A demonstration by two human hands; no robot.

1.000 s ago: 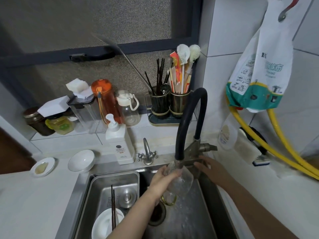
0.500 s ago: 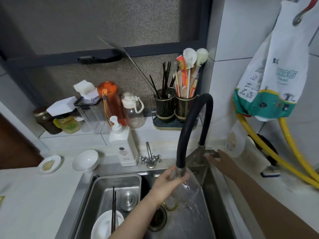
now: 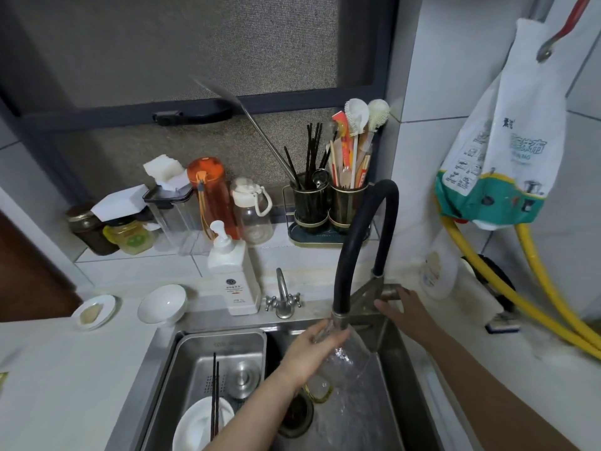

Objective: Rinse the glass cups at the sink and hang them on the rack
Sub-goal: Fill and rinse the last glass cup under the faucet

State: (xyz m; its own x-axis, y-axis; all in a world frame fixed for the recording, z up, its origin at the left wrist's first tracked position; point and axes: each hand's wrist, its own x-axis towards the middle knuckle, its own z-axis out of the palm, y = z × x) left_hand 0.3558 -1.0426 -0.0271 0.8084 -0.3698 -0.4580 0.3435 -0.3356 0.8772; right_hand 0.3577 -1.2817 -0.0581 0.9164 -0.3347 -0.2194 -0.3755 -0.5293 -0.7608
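1. The sink (image 3: 403, 379) is a steel basin walled in on all sides. Its left part is taken up by a steel tray (image 3: 182, 359) holding a white plate (image 3: 192, 428) with dark chopsticks (image 3: 214, 402) across it. The open room lies in the right part, over the drain (image 3: 297, 415).
2. The black hose tap (image 3: 351, 242) arches over that open part, its nozzle pointing down just above the basin.
3. On the counter (image 3: 65, 369) left of the sink stand a white bowl (image 3: 162, 302) and a small dish (image 3: 94, 312). A soap bottle (image 3: 234, 275) and a small second tap (image 3: 283, 297) stand close behind the sink's back edge.
4. Yellow hoses (image 3: 549, 304) run down the right wall, near the right forearm.
5. The left hand (image 3: 312, 349) grips the glass cup (image 3: 348, 362), fingers curled round it, right under the nozzle and above the basin floor.
6. The cup is clear and tilted; water runs over it and splashes down onto the steel below. A gold-rimmed piece (image 3: 320, 390) shows just beneath it, too blurred to identify.
7. The right hand (image 3: 406, 307) rests on the tap's metal lever (image 3: 387, 289), fingers fairly straight, thumb on the lever's end.
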